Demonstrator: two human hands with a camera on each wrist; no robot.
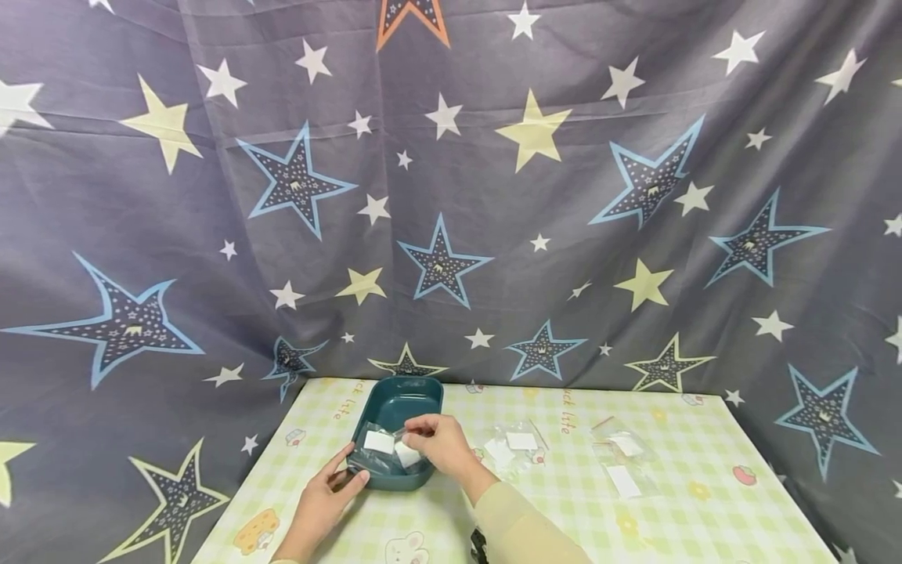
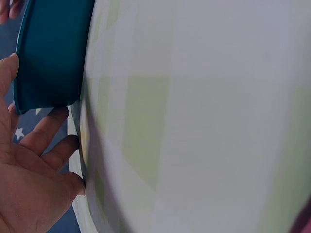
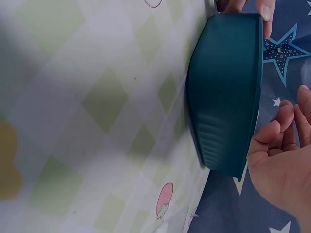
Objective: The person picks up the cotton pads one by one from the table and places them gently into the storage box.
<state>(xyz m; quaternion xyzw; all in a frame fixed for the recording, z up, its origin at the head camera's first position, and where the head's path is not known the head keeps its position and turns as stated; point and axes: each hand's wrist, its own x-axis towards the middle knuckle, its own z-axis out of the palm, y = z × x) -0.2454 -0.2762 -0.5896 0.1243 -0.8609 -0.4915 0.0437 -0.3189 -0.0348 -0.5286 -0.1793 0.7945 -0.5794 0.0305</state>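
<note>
A dark green rectangular tub [image 1: 400,479] stands on the table, with clear plastic bags inside. One bag has a white label [image 1: 379,442]; beside it is a second white label [image 1: 407,453] close under my right hand. My left hand [image 1: 326,495] holds the tub's near left corner, thumb at the rim and fingers by the outer wall. In the left wrist view, this hand [image 2: 31,170] spreads its other fingers near the table. My right hand [image 1: 444,446] hovers over the tub's right rim, fingers loosely bent. In the right wrist view nothing shows between the fingers of this hand [image 3: 282,155].
Right of the tub, clear bags with white labels [image 1: 521,442] lie on the checkered tablecloth [image 1: 550,517]. Farther right are more clear bags with white labels [image 1: 623,481]. A star-patterned curtain [image 1: 479,329] hangs behind the table. A small black object [image 1: 478,546] shows by the right sleeve.
</note>
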